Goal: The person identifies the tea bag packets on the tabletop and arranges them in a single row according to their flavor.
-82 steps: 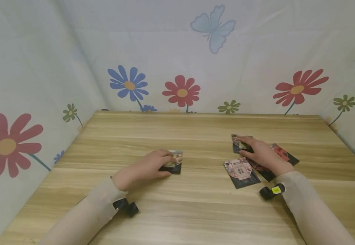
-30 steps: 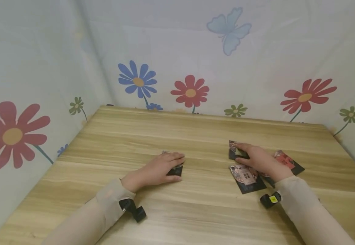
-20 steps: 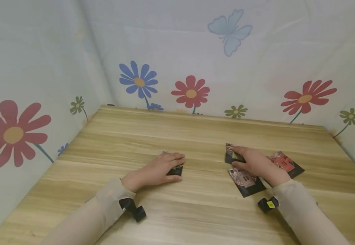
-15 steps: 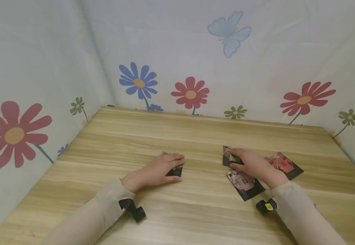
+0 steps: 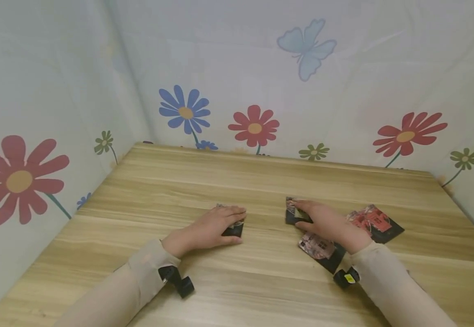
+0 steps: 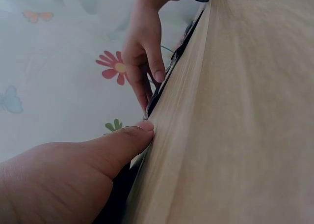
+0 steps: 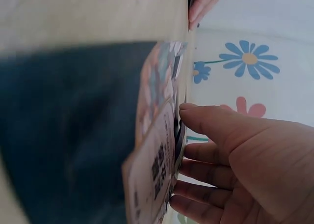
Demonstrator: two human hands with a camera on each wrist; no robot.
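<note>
My left hand lies with straight fingers on a small flat packet, black at its near end with a printed picture; most of it is covered. To its right, my right hand rests extended fingers on a similar packet, whose left edge shows past the fingertips. Beneath the right palm and wrist lies a packet with a pink label, seen close up in the right wrist view as a dark packet. A red-labelled packet sits beyond the right wrist, beside another reddish packet partly hidden by the hand.
The wood-grain table runs back to a floral curtain along its far and left edges. Each wrist carries a black camera; the right one is close to the pink-labelled packet.
My right hand has slid left and a little nearer, bringing its packet along. The pink-labelled packet has shifted slightly left and nearer. My left hand reaches further over its packet than at first.
</note>
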